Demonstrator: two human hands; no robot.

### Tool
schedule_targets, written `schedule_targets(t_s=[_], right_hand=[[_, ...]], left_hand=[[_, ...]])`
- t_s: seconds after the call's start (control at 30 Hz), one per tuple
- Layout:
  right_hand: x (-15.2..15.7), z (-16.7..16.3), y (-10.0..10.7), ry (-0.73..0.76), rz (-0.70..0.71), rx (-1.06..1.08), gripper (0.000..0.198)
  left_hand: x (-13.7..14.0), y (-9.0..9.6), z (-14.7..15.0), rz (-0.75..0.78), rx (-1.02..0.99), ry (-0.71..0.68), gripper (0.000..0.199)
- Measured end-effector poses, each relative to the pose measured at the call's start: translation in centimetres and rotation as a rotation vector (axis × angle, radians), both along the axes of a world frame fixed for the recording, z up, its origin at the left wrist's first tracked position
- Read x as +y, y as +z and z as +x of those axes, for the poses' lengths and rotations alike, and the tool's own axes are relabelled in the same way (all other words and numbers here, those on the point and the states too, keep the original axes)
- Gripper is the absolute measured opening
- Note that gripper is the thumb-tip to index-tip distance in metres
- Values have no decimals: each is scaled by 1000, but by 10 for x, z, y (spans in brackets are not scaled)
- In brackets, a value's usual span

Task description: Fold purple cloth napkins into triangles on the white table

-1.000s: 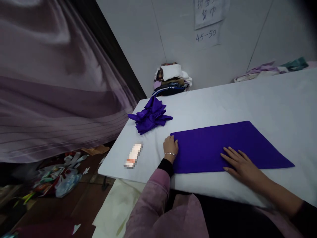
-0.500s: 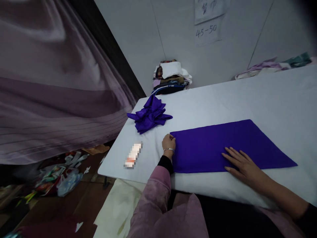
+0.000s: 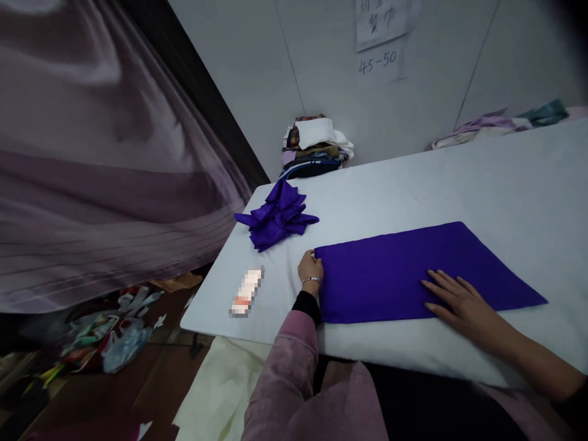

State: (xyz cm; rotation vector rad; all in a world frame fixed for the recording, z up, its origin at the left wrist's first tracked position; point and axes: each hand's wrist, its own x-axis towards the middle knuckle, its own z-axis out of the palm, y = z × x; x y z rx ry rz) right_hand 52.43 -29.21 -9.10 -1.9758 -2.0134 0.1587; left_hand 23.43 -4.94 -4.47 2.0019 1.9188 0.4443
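Observation:
A purple cloth napkin (image 3: pixel 381 275) lies flat and folded on the white-covered table, its right end slanting to a point. At its far left corner my left hand (image 3: pixel 311 266) has its fingers closed on the edge; a bracelet circles that wrist. My right hand (image 3: pixel 459 300) rests with fingers spread on the right part of the cloth, near its front edge. Beyond my left hand stands a second purple napkin (image 3: pixel 278 215), gathered into pleated points.
A pixelated strip (image 3: pixel 247 293) lies on the table (image 3: pixel 215 288) left of my hands. Folded cloths (image 3: pixel 316 147) are stacked at the back against the wall, and more fabric (image 3: pixel 500 125) lies at the far right. A curtain (image 3: pixel 114 153) hangs at left above bags (image 3: pixel 126 343) on the floor.
My right hand has slid slightly to the right over the napkin. My left hand stays at the left corner. The view has shifted a little.

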Motion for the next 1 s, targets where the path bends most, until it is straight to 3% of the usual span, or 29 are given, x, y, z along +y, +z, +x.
schedule_targets(t_s=[0.3,0.53,0.73,0.87,0.93,1.0], right_hand=[[-7,12,2,-78,-42,-9,57],[1,15,23,-123,-176,-1,62],[65,-42,50,55,-106,38,67],[120,-86,50,214,-83,86,74],[137,-89,45,240,-118,102,78],[144,-72,38,224,-142,97,79]], left_hand=[[0,0,2,43,85,-14,35],[1,1,6,63,147,-12,37],[1,4,9,92,197,-20,45],[2,5,10,95,232,-28,46],[4,4,9,88,241,-39,46],[6,3,8,79,249,-48,46]])
